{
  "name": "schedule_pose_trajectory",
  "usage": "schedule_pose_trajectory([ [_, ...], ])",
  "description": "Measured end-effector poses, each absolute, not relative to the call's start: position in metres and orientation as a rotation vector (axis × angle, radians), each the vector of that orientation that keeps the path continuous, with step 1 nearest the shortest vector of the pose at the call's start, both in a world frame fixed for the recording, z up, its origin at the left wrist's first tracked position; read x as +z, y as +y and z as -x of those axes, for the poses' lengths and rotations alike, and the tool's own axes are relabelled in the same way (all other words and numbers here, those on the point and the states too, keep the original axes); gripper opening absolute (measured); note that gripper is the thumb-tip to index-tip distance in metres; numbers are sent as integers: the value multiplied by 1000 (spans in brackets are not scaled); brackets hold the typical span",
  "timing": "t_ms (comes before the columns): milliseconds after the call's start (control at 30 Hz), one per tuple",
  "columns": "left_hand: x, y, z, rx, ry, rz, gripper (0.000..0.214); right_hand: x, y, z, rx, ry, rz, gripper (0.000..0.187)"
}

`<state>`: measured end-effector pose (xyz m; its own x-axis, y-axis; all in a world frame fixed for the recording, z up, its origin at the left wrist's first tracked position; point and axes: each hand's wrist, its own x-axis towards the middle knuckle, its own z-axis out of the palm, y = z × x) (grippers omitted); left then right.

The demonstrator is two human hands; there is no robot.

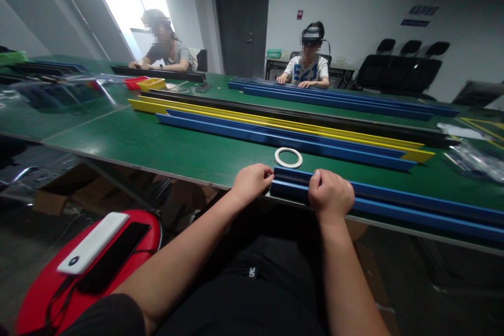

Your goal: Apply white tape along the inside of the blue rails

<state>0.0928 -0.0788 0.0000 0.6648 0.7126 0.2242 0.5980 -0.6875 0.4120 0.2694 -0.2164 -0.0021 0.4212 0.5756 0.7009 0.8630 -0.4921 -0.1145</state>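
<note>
A long blue channel-shaped profile (397, 205) lies along the near edge of the green table and runs off to the right. My right hand (333, 195) is closed over it a little way in from its left end, thumb on top. At that left end, my left hand (252, 184) is closed in a pinch, its fingertips against the profile's end. Whatever is between those fingertips is hidden. Just beyond the profile's end, a white roll of tape (289, 158) lies flat on the table.
Blue profiles (283, 139), a yellow profile (275, 122) and a black profile (299, 114) lie across the table (106, 134). Two people sit opposite. Red and yellow bins (151, 84) stand far left. A red stool (147, 215) bears a power bank (94, 241) and a phone (114, 257).
</note>
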Motion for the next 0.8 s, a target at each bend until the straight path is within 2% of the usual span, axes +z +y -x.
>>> schedule_pose_trajectory([
  [800, 1, -79, -91, 541, 981, -2599, 23, -2, -216, -270, -827, -1225, 2225, 30],
])
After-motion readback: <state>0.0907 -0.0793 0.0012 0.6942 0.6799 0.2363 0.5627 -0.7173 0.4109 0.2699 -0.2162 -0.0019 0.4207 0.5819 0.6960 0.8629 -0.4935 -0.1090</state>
